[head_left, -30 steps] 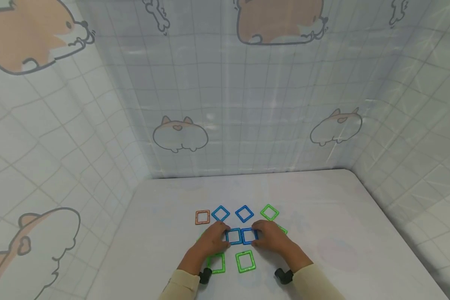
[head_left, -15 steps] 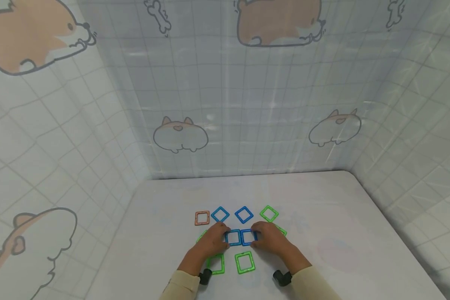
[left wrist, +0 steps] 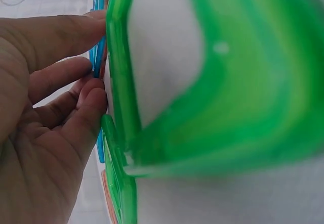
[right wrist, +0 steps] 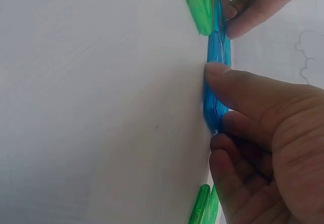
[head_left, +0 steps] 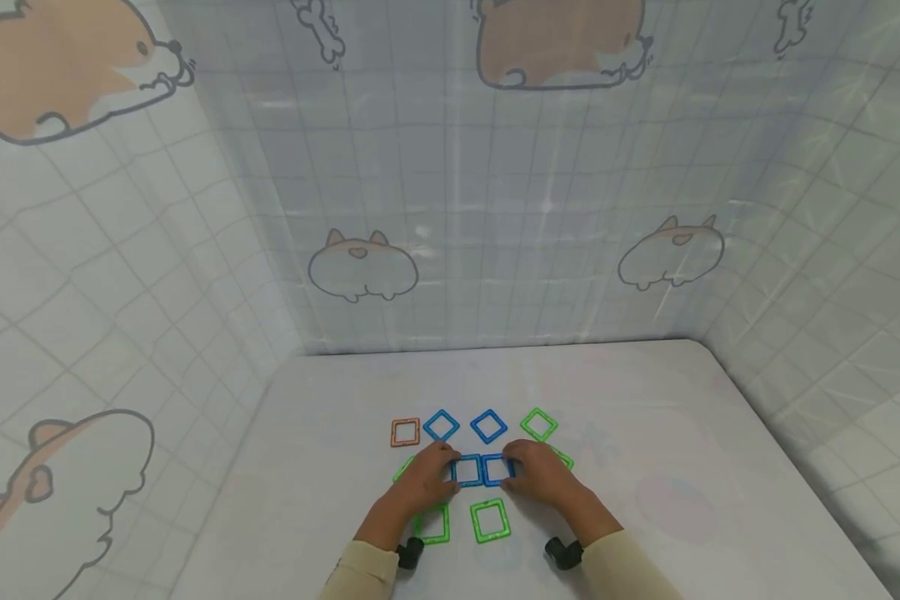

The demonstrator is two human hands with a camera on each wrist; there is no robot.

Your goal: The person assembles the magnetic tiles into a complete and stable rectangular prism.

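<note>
Two blue square magnetic tile frames lie side by side on the table in the head view, edges meeting at the middle. My left hand (head_left: 426, 479) pinches the left blue tile (head_left: 468, 484) at its outer side, thumb near the front corner and fingers at the back corner. On the opposite side, my right hand (head_left: 542, 475) grips the right blue tile (head_left: 498, 483) the same way. The right wrist view shows the thumb pressed on that blue tile's edge (right wrist: 210, 100). A green square tile (left wrist: 124, 77) stands large and close in the left wrist view.
Behind the hands runs a row: an orange square (head_left: 393, 432), two blue tiles (head_left: 432, 417) turned cornerwise and a green one (head_left: 548, 417). Green squares (head_left: 476, 523) lie in front. Other green tiles (head_left: 565, 457) are partly covered by the hands. Patterned curtains (head_left: 480, 192) enclose the table (head_left: 705, 433).
</note>
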